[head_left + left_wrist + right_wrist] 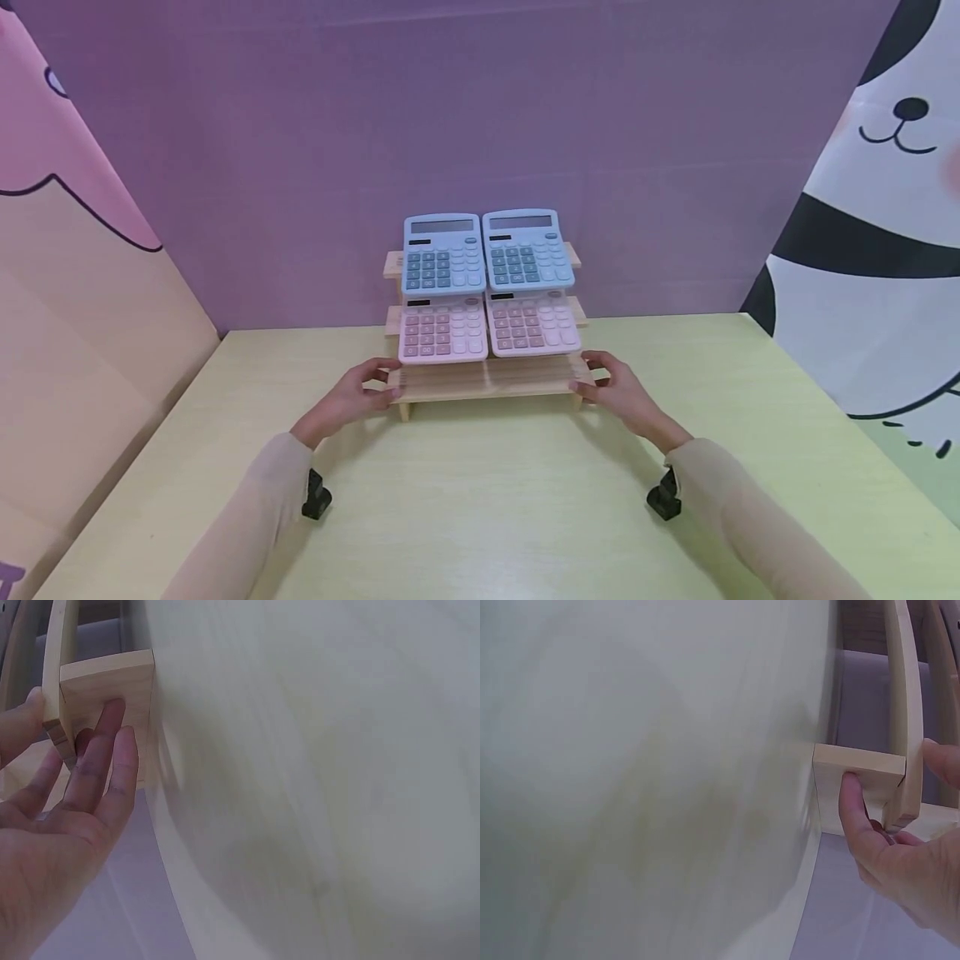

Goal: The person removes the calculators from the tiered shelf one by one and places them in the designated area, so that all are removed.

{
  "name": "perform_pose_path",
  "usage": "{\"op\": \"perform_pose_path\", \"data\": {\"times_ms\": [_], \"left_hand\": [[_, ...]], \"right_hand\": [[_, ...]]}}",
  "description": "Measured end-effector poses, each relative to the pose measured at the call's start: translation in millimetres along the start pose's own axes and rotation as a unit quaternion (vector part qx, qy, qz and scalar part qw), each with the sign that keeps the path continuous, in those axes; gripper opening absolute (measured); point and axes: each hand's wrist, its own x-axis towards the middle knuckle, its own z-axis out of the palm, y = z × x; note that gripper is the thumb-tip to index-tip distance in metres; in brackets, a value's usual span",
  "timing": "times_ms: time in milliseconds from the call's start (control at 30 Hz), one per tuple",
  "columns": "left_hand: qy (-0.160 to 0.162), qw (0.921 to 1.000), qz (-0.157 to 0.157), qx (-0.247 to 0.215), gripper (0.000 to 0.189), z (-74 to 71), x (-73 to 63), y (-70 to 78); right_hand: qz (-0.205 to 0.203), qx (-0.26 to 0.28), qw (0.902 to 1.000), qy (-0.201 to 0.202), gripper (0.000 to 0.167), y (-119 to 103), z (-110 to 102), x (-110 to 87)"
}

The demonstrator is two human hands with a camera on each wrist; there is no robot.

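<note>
A tiered wooden rack (487, 380) stands near the back of the table. Two blue calculators (444, 254) lean side by side on its top step, and two pink calculators (534, 325) on the step below; the lowest step is bare. My left hand (358, 392) grips the left end of that lowest step, thumb on top and fingers (94, 761) underneath along the leg. At the right end, my right hand (618, 396) holds the same step, its thumb above and a finger (855, 806) against the wooden leg (859, 761).
The pale wooden table (480, 500) spreads in front of the rack. Behind it rises a purple backdrop (480, 125), with a panda print (885, 233) on the right and a pink panel (67, 142) on the left. Black wrist cameras (316, 495) sit beneath both sleeves.
</note>
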Motion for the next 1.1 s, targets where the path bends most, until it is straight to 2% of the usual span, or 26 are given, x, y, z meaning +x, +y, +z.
{"op": "perform_pose_path", "data": {"times_ms": [233,400,733,1100], "left_hand": [[-0.006,1.0000,0.003,0.001,0.055,-6.0,-2.4,1.4],[-0.006,1.0000,-0.006,0.003,0.056,-7.7,-2.2,3.3],[0.004,0.9998,-0.018,0.007,0.053,-1.6,1.2,5.2],[0.002,0.9998,-0.020,0.001,0.053,0.4,-0.2,6.4]], "right_hand": [[-0.007,0.001,1.0000,-0.005,0.064,0.0,2.7,3.0],[-0.014,0.002,0.9999,-0.008,0.063,0.9,2.8,4.7],[-0.002,0.007,0.9999,-0.010,0.063,3.6,-1.7,4.1],[-0.001,0.021,0.9991,-0.037,0.064,2.3,-7.7,1.8]]}}
